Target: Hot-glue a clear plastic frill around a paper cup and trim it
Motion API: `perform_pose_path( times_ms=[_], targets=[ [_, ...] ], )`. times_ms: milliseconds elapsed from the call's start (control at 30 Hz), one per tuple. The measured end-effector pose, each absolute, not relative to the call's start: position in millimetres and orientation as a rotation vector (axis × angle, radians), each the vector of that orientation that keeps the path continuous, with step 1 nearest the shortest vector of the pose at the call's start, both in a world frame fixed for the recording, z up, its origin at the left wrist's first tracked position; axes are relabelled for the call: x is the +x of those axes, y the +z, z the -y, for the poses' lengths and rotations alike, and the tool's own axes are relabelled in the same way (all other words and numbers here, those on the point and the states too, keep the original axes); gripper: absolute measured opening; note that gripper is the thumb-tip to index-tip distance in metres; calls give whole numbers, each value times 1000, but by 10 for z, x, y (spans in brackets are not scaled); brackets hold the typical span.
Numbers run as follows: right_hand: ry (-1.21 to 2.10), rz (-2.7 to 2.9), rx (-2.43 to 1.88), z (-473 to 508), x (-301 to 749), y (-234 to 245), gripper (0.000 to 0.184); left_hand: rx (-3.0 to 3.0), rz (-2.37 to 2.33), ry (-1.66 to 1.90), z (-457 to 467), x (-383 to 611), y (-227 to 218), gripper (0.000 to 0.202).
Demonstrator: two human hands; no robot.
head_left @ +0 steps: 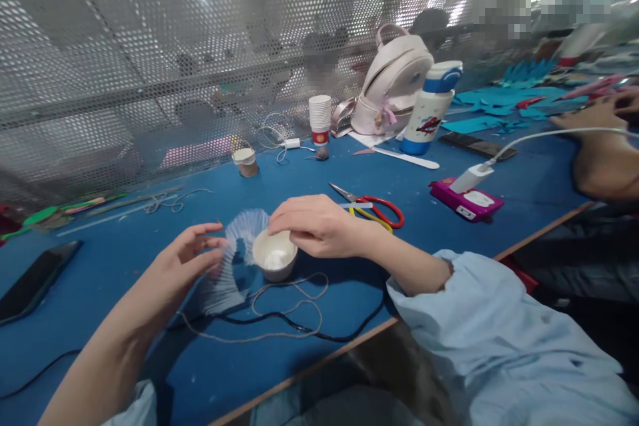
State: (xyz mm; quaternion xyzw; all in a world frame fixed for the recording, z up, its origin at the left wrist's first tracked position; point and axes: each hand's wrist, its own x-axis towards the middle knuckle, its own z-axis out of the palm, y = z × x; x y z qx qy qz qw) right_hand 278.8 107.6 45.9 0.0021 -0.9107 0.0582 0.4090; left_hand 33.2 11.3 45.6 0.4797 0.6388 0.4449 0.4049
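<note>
Your right hand point(319, 226) is at the paper cup point(272, 273), its fingers bent together over the right side of the rim; you cannot tell whether they pinch anything. The cup stands near the middle of the table's point(299, 176) near edge and contains white material point(276, 259). Your left hand point(192, 256) is half-spread, fingers parted, beside the left part of the translucent pleated strip point(224, 293); contact cannot be confirmed. The strip curves around the left and far sides of the cup.

On the near side of the cup, a thin grey cord point(274, 337) lies in loops by a black cable point(332, 338). To the right, beyond your right hand, lie red-handled scissors point(352, 198); farther right is a magenta power bank point(456, 200). A dark smartphone point(34, 283) lies at far left. A stack of paper cups point(320, 120) stands on the far side.
</note>
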Motion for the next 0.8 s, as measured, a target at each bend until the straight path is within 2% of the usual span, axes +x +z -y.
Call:
perform_pose_path(
  times_ms=[233, 367, 467, 667, 800],
  targets=[
    [384, 2278, -17, -1062, 2868, 536, 29, 1189, -1517, 1064, -109, 330, 363, 60],
    [648, 2495, -22, -1033, 2903, 568, 40, 1114, -1461, 1103, -122, 321, 330, 60],
    [669, 2672, -44, -1026, 2905, 553, 49, 1055, -1403, 1136, -152, 324, 305, 61],
    [435, 2730, -79, -1012, 2824, 427, 22, 916, -1362, 1269, -154, 397, 410, 58],
    [331, 2696, -9, -974, 2775, 364, 18, 890, -1288, 1406, -126, 460, 511, 49]
  ],
)
